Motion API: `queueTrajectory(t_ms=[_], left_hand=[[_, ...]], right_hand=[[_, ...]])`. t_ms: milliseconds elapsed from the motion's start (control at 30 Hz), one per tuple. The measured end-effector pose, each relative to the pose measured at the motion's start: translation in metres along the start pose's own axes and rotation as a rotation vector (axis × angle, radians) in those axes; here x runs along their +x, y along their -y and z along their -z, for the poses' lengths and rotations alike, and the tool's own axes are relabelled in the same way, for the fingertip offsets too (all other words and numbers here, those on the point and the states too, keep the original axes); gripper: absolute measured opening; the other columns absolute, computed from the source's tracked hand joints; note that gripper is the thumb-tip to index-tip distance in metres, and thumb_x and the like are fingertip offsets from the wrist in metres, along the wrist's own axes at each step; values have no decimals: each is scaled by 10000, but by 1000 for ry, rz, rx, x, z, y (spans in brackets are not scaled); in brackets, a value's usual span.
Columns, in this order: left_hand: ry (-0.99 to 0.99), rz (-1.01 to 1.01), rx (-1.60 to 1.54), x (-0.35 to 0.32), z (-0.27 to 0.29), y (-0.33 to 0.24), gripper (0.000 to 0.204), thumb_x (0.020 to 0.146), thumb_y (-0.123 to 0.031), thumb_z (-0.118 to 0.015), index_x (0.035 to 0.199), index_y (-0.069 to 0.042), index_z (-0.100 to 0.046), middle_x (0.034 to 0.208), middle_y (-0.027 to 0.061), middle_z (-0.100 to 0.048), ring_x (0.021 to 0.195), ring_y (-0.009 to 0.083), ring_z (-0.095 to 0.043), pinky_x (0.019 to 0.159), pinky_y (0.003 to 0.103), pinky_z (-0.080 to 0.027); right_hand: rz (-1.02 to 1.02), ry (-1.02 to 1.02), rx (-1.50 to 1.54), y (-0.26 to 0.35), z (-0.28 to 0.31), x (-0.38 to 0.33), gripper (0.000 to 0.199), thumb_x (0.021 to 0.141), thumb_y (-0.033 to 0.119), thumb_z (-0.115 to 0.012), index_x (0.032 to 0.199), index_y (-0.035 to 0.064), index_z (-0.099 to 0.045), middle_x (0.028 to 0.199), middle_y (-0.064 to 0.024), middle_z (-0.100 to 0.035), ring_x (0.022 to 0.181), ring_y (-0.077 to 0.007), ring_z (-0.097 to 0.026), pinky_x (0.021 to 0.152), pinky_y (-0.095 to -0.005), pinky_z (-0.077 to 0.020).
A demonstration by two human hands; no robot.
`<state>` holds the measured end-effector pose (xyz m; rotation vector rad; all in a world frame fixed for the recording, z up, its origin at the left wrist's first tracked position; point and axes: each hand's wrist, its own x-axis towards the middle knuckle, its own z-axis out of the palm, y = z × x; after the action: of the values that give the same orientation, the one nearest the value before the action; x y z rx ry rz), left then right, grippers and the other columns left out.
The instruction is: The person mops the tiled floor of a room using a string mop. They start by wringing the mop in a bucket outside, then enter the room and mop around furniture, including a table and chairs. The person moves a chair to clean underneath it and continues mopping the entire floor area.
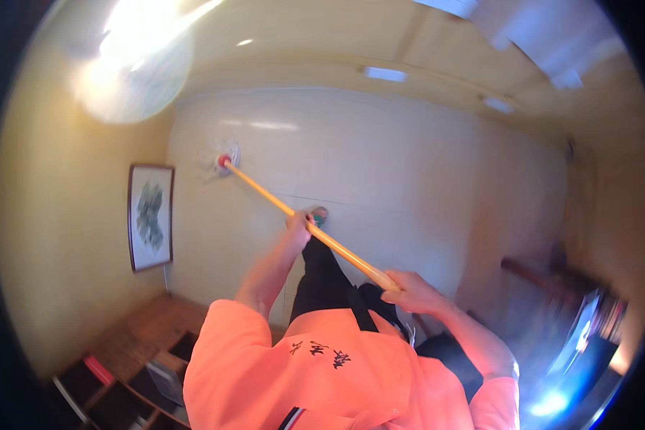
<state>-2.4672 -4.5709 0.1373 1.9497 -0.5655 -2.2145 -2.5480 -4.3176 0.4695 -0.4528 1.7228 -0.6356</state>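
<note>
A mop with a long yellow-orange handle (347,256) slants from my waist out to the far left. Its red-centred head (224,160), fringed with pale strands, lies on the light floor. Partway down the pole, my left hand (299,228) is closed around it. Near the upper end, my right hand (411,292) wraps the handle, close to my waist. One of my shoes (319,215) shows just beyond my left hand. The fingers' undersides are hidden by the pole and hands.
A framed picture (151,217) hangs on the yellow left wall. Below it stands a wooden shelf unit (125,401) with compartments. At the right are a dark wooden piece of furniture (534,276) and a brightly lit screen-like panel (584,333). Pale floor (408,165) stretches ahead.
</note>
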Motion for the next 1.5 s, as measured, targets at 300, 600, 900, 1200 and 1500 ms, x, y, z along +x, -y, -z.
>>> queueTrajectory(t_ms=[300,600,900,1200,1500], left_hand=[[495,603,669,-288,-87,384,195,851,-93,-452,985,44,-409,860,167,-573,802,277,-620,771,389,-528],[741,885,772,-428,-114,587,125,819,-78,-520,868,30,-479,715,138,-561,650,274,-619,635,412,-559],[733,822,647,-445,-135,565,119,813,-66,-504,820,50,-482,684,145,-565,609,268,-628,574,381,-563],[649,579,76,-315,-79,402,160,853,-110,-477,860,49,-497,774,185,-588,821,301,-622,771,422,-531],[112,-71,-245,-97,58,146,117,815,-90,-503,777,20,-490,675,159,-569,455,256,-548,431,365,-489]], right_hand=[[-524,-599,-48,-194,-24,-389,471,660,114,-687,1112,112,-554,831,-190,-609,784,-381,-564,714,-419,-445],[-941,-786,-189,-188,-79,-500,515,685,-13,-605,1184,84,-521,847,-175,-603,720,-338,-554,653,-403,-440],[-1085,-556,-221,-166,-23,-492,377,791,106,-570,1168,117,-553,944,-195,-611,798,-321,-623,660,-380,-493],[-190,-497,-408,-205,36,-400,462,639,-9,-659,1093,21,-576,910,-180,-633,815,-345,-614,741,-364,-469],[374,-119,-796,-105,-12,-45,425,748,143,-605,1163,138,-513,713,-172,-577,667,-373,-559,620,-427,-451]])
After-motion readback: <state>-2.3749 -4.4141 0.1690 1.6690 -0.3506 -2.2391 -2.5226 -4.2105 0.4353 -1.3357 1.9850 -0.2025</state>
